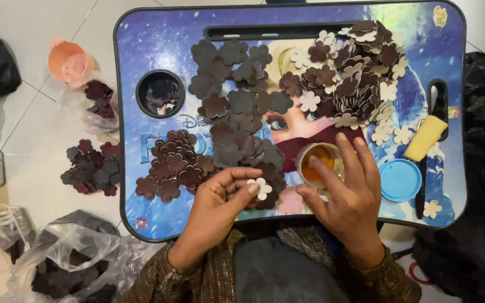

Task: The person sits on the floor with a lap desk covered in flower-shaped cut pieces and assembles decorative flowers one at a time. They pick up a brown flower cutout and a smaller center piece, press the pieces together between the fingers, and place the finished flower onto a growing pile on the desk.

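left hand (pixel 218 193) fingers pinched together, right hand (pixel 350 191) spread, fingers extended

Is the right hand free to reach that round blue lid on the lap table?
Probably yes. The right hand rests on the small open pot of orange paste, and the round blue lid lies just beside it with nothing between.

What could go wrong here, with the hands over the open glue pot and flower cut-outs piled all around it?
1. The right hand reaches over the open glue pot; a nudge might tip it onto the lap tray.
2. The left hand pinches a cream flower right beside the dark flower pile; sticky fingers could pick up extras.
3. The blue lid lies off, so the glue may dry.
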Motion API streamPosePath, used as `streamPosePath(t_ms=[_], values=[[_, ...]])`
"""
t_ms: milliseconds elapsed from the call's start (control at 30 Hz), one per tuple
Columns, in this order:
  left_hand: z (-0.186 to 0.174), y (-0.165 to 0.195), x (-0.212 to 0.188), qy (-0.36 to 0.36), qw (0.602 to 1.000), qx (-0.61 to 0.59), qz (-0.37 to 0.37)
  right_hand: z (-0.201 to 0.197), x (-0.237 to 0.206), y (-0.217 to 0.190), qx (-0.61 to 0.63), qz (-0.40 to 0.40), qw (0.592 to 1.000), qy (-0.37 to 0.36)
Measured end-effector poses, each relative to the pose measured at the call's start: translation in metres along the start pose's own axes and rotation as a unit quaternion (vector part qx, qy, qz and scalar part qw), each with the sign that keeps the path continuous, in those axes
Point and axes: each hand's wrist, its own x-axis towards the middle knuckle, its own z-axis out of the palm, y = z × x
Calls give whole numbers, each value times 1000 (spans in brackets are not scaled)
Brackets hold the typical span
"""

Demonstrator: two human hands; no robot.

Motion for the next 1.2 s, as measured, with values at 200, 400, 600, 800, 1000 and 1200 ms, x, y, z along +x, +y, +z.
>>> streamPosePath(t_ms=[200,400,600,800,1000,1200], values=[[-2,3,0,3,1000,23,12,-2,-10,3,1,2,1000,30],[3,1,1,15,999,39,4,-14,-32,-2,10,3,999,47],[10,-5,-2,-3,999,38,15,-12,-42,-3,4,-11,999,32],[22,-1,-8,-7,1000,18,12,-28,-42,-14,114,-8,993,-17],[31,9,-21,-24,998,61,12,-42,-37,-33,215,-18,976,-4],[37,18,-26,-42,998,52,4,-32,-32,-48,124,-63,990,5]])
